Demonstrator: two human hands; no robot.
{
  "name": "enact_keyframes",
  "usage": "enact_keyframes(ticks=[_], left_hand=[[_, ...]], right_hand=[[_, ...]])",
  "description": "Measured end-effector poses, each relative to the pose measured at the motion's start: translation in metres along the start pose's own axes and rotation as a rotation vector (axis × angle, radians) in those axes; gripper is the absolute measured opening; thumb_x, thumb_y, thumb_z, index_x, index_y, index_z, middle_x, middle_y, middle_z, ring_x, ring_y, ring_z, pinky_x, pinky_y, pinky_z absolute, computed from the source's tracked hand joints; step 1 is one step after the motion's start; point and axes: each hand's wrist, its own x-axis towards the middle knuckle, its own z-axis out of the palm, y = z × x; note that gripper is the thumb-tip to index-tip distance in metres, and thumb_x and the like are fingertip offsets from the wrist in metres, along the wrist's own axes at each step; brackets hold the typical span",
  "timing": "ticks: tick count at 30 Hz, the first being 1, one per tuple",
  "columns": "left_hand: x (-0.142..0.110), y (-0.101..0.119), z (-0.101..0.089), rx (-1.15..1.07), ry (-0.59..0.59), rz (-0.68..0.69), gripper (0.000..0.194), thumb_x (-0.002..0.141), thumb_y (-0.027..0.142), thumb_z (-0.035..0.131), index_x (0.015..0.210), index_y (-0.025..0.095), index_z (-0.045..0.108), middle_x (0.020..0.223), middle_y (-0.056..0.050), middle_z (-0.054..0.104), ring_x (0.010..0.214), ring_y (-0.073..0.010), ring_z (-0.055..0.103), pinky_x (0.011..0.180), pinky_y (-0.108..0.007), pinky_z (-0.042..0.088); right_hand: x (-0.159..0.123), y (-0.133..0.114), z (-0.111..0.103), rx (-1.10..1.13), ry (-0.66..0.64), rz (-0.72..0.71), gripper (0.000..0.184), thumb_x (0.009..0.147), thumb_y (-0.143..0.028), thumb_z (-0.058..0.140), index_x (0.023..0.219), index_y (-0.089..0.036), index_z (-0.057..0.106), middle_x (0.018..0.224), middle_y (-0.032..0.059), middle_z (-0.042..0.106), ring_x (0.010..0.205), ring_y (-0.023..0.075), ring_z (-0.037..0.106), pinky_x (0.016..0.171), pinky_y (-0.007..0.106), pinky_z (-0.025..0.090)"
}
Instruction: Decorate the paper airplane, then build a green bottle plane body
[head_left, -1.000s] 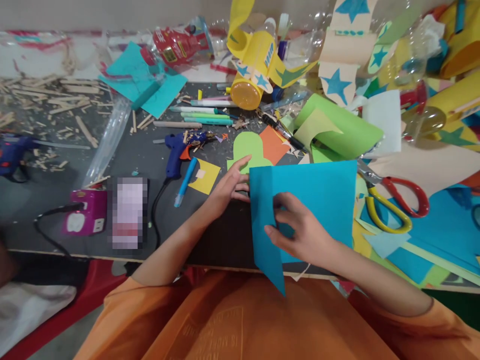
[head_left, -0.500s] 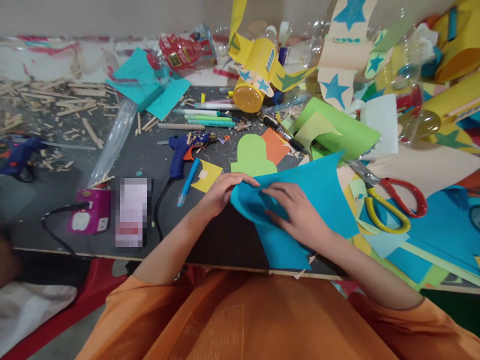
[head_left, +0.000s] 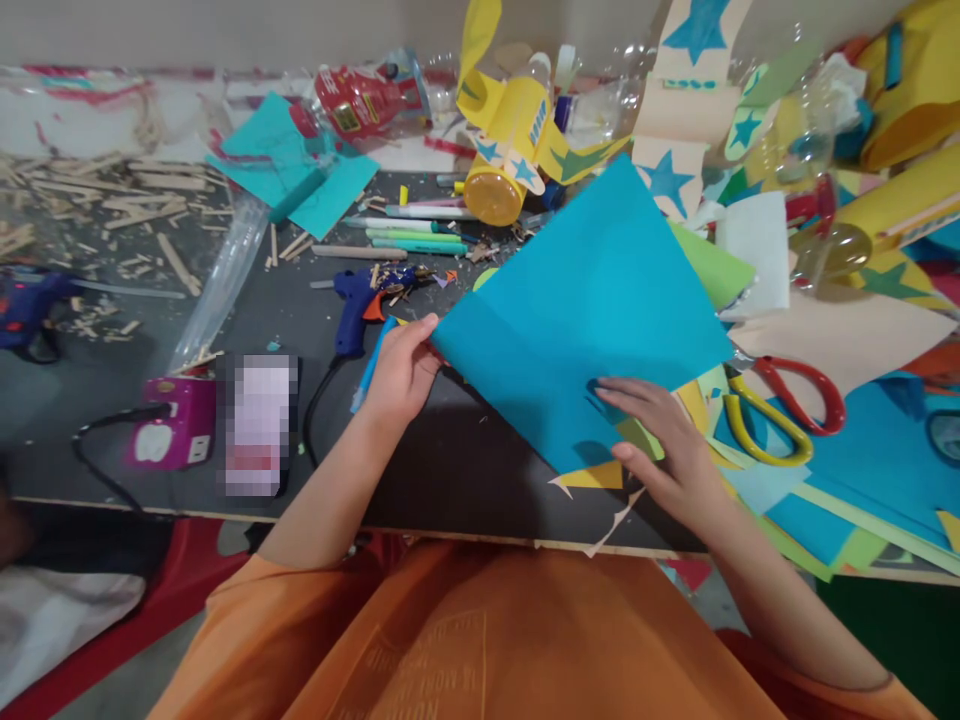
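Observation:
A large sheet of blue paper [head_left: 585,310] is spread flat, tilted like a diamond, over the middle of the table. My left hand [head_left: 405,370] pinches its left corner between thumb and fingers. Over the lower right part of the sheet is my right hand [head_left: 667,440], its fingers and thumb apart; whether the fingertips touch the paper I cannot tell. Yellow and green paper scraps [head_left: 600,476] show from under the sheet's lower edge. Scissors [head_left: 772,415] with one red and one yellow handle lie right of the sheet, their blades mostly hidden.
A blue glue gun [head_left: 356,310], a blue marker [head_left: 369,375], a phone [head_left: 259,425] and a purple box [head_left: 172,425] with a cord lie to the left. Wood sticks [head_left: 135,200] litter the far left. A yellow bottle craft [head_left: 510,140] stands behind; paper scraps crowd the right.
The blue paper, curled over between both hands before, now lies opened out flat. My left hand has moved left and down with its corner; my right hand has moved right, fingers spread.

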Motion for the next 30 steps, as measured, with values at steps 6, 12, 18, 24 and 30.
enact_keyframes(ticks=[6, 12, 18, 24, 30], left_hand=[[0.003, 0.003, -0.003, -0.009, -0.084, 0.02, 0.037, 0.07, 0.033, 0.06, 0.103, 0.023, 0.073, 0.105, -0.004, 0.074, 0.097, -0.0249, 0.069, 0.08, -0.039, 0.058], [-0.001, 0.005, 0.001, 0.158, -0.181, 0.019, 0.063, 0.067, 0.025, 0.063, 0.129, 0.019, 0.063, 0.125, -0.008, 0.07, 0.119, -0.0321, 0.063, 0.094, -0.044, 0.056], [-0.003, 0.004, 0.001, 0.206, -0.205, -0.046, 0.061, 0.067, 0.025, 0.069, 0.128, 0.023, 0.064, 0.115, -0.007, 0.073, 0.095, -0.0249, 0.07, 0.076, -0.037, 0.058], [-0.002, 0.01, -0.002, 0.327, -0.182, -0.08, 0.055, 0.071, 0.016, 0.068, 0.124, 0.027, 0.068, 0.051, 0.006, 0.05, 0.04, -0.0075, 0.036, 0.042, -0.023, 0.032], [-0.002, 0.013, -0.006, 0.326, -0.173, -0.092, 0.056, 0.075, 0.025, 0.073, 0.13, 0.029, 0.065, 0.051, 0.005, 0.051, 0.044, -0.0129, 0.048, 0.048, -0.026, 0.039]], right_hand=[[0.02, 0.001, -0.009, 0.056, 0.103, 0.023, 0.023, 0.094, -0.03, 0.059, 0.116, -0.029, 0.066, 0.122, 0.0091, 0.071, 0.117, 0.0282, 0.066, 0.096, 0.05, 0.056], [0.025, 0.011, -0.019, 0.099, -0.107, -0.048, 0.016, 0.095, -0.027, 0.057, 0.096, -0.025, 0.073, 0.128, 0.0094, 0.069, 0.127, 0.0283, 0.061, 0.1, 0.05, 0.057], [0.013, 0.019, -0.017, 0.154, -0.231, -0.044, 0.027, 0.094, -0.043, 0.058, 0.106, -0.025, 0.074, 0.13, 0.0105, 0.069, 0.129, 0.0318, 0.06, 0.098, 0.051, 0.058], [-0.008, 0.033, -0.061, -0.296, 0.04, 0.203, 0.028, 0.096, -0.043, 0.049, 0.1, -0.023, 0.069, 0.101, 0.0121, 0.077, 0.096, 0.03, 0.073, 0.078, 0.042, 0.062], [-0.045, 0.074, -0.095, -0.718, -0.243, 0.583, 0.059, 0.083, -0.045, 0.041, 0.13, -0.013, 0.058, 0.111, 0.0248, 0.068, 0.097, 0.0408, 0.069, 0.072, 0.051, 0.058]])
